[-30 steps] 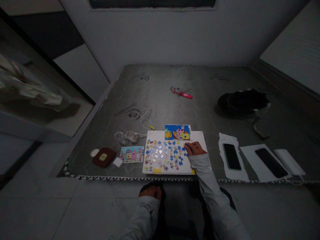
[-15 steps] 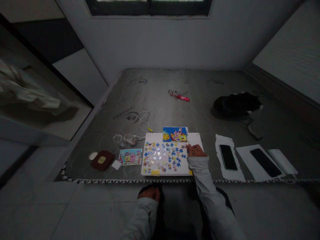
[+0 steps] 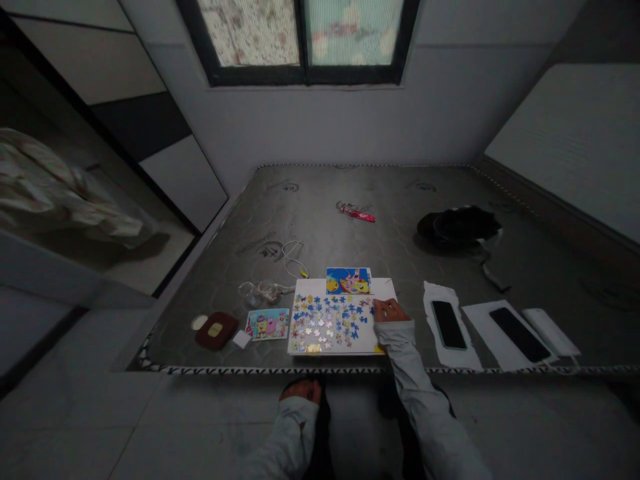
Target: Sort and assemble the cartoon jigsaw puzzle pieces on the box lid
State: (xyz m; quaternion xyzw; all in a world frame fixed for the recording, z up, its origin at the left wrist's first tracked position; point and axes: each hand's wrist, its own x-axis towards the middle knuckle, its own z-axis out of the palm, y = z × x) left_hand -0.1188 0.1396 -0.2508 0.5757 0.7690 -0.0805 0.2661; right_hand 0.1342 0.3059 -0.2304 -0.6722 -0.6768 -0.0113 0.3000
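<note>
Loose jigsaw puzzle pieces point(image 3: 327, 319) lie spread over a white board point(image 3: 373, 341) at the front edge of the bed-like platform. My right hand point(image 3: 391, 311) rests at the board's right side, its fingers pinched on a small puzzle piece beside the spread; the fingertips partly hide it. A blue cartoon picture card point(image 3: 349, 281) lies across the board's back edge. Below the platform edge, my left hand point(image 3: 301, 391) rests on my left leg with curled fingers and nothing seen in it.
Left of the board are a second cartoon card point(image 3: 268, 325), a brown case point(image 3: 217, 331), a small white square point(image 3: 242, 339) and a clear container point(image 3: 269, 292). Rightward lie a phone point(image 3: 449, 325), another dark phone point(image 3: 520, 335) and a black bag point(image 3: 460, 227). A red packet point(image 3: 357, 213) lies farther back.
The view has tilted up, so the window shows more and the platform sits lower. My right hand stays at the board's right side; my left hand stays on the leg.
</note>
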